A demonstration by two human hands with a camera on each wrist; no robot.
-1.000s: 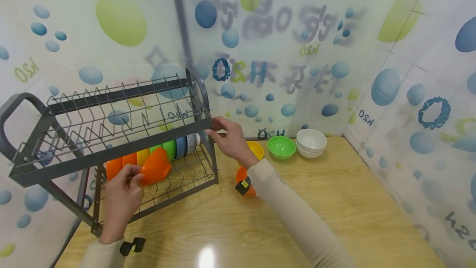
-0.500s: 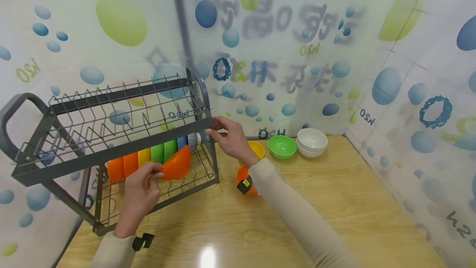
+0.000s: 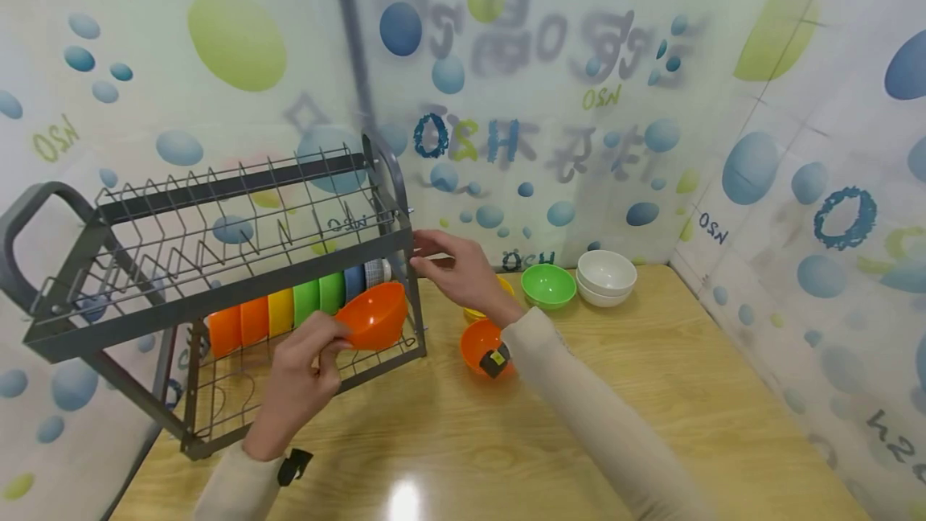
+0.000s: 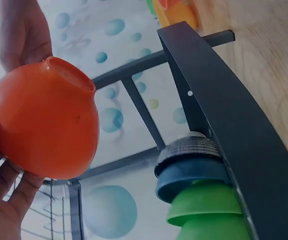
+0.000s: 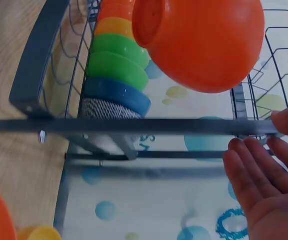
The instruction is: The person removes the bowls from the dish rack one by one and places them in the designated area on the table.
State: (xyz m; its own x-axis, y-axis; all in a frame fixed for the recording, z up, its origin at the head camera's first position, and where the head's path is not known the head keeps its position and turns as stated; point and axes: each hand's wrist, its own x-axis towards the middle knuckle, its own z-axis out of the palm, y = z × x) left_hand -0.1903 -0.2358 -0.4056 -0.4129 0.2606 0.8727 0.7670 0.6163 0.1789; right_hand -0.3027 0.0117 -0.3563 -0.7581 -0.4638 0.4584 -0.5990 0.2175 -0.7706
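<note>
My left hand [image 3: 304,364] pinches an orange bowl [image 3: 379,316] by its rim, in front of the lower tier of a dark grey two-tier dish rack [image 3: 239,272]. In the left wrist view the bowl [image 4: 49,120] is tipped on its side, its foot ring showing. At the rack's right end post is my right hand [image 3: 463,268], fingers loosely bent and thumb apart. The right wrist view has that hand [image 5: 273,185] beside the post, fingertips close to it; contact is unclear. Behind the held bowl, a row of bowls [image 3: 307,300] in orange, yellow, green, blue and a pattern stands on the lower tier.
On the wooden table [image 3: 579,424], right of the rack, are another orange bowl [image 3: 479,342], yellow bowls [image 3: 473,314] partly behind my right arm, a green bowl [image 3: 548,286] and stacked white bowls [image 3: 606,276]. A patterned wall covering [image 3: 535,103] stands behind.
My left hand has carried the orange bowl rightward along the rack's front and turned it, so its inside now shows. My right hand has shifted slightly right, away from the post.
</note>
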